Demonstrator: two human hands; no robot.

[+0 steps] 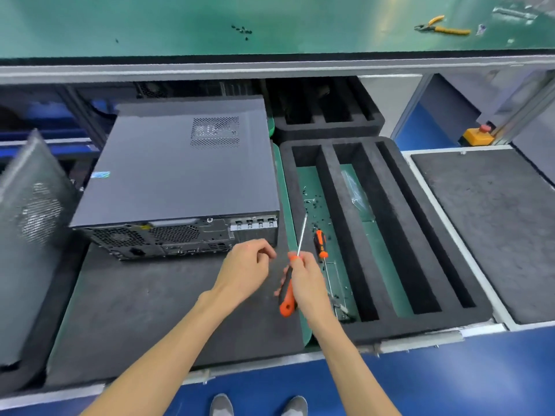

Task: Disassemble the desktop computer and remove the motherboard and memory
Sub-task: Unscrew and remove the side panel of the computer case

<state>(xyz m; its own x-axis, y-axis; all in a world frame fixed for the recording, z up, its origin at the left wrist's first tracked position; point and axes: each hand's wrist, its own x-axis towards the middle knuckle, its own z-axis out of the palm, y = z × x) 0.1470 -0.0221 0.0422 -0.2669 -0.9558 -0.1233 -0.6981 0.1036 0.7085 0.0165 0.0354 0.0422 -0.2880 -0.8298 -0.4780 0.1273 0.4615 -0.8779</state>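
— Two hands were in the head view, weren't they? What did each one hold?

— Yes. The right hand point(303, 280) gripped a long screwdriver with an orange and black handle point(286, 291), its fingers point(300, 261) curled round the top of the handle, the thin metal shaft pointing up and away towards the foam tray. The left hand point(246, 267) held nothing; its fingers were loosely curled, just in front of the computer's rear panel and just beside the right hand.

— And where was the computer itself?

— The dark grey metal desktop computer case point(180, 172) lay flat on a dark grey foam mat point(135, 310) on the lower worktop, side cover on, its rear ports and fan grilles facing the person. A perforated grey metal panel point(30, 223) stood tilted at the far left, blurred.

— What lay to the right?

— A black foam tray with long slots point(387, 235) sat beside the case. In its nearest slot, on green lining, lay a shorter orange and black screwdriver point(319, 243) and a scatter of small black screws point(313, 205). A second black foam tray point(327, 112) sat behind it.

— Anything higher up?

— On the green upper worktop point(180, 22) lay yellow-handled pliers point(441, 27) at the far right and a small cluster of black screws point(242, 30) near the middle. A yellow box with a red button point(477, 135) sat at the right. Grey shoes point(222, 405) showed on the blue floor.
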